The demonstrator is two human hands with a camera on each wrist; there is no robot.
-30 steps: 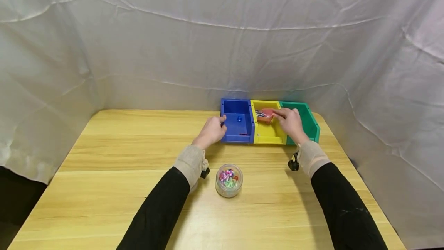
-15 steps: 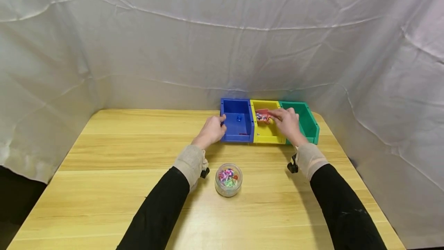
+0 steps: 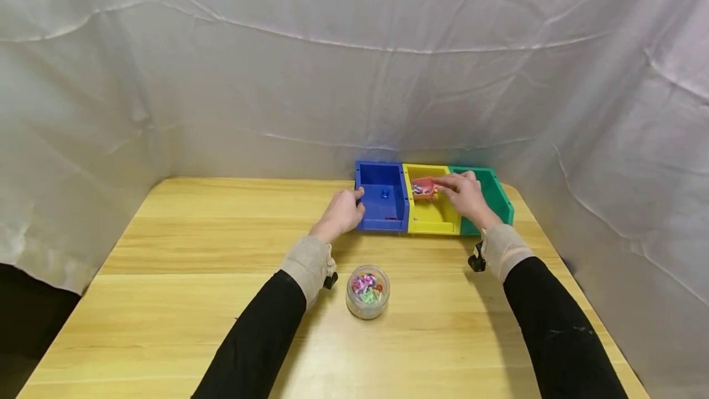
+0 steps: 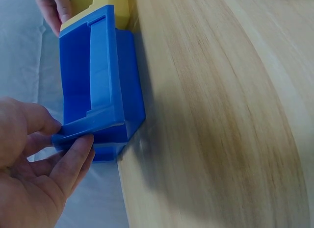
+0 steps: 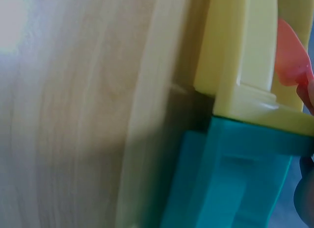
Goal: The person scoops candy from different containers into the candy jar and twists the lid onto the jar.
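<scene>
Three joined bins stand at the table's far edge: a blue bin [image 3: 381, 217], a yellow bin [image 3: 434, 225] and a green bin [image 3: 501, 199]. My left hand [image 3: 344, 211] grips the blue bin's [image 4: 105, 98] left wall, thumb over the rim in the left wrist view [image 4: 29, 159]. A small blue piece [image 3: 384, 193] lies inside the blue bin. My right hand [image 3: 468, 194] pinches a small red tray [image 3: 423, 188] holding coloured bits, tilted over the yellow bin [image 5: 245, 51]. The red tray's edge [image 5: 290, 56] shows in the right wrist view.
A clear round jar [image 3: 368, 291] of coloured bits stands on the wooden table [image 3: 183, 251] between my forearms. White cloth [image 3: 277, 79] hangs behind and on both sides. The bins sit close to the back cloth.
My right hand has drawn the red tray slightly back and tipped it further over the yellow bin. My left hand keeps its hold on the blue bin.
</scene>
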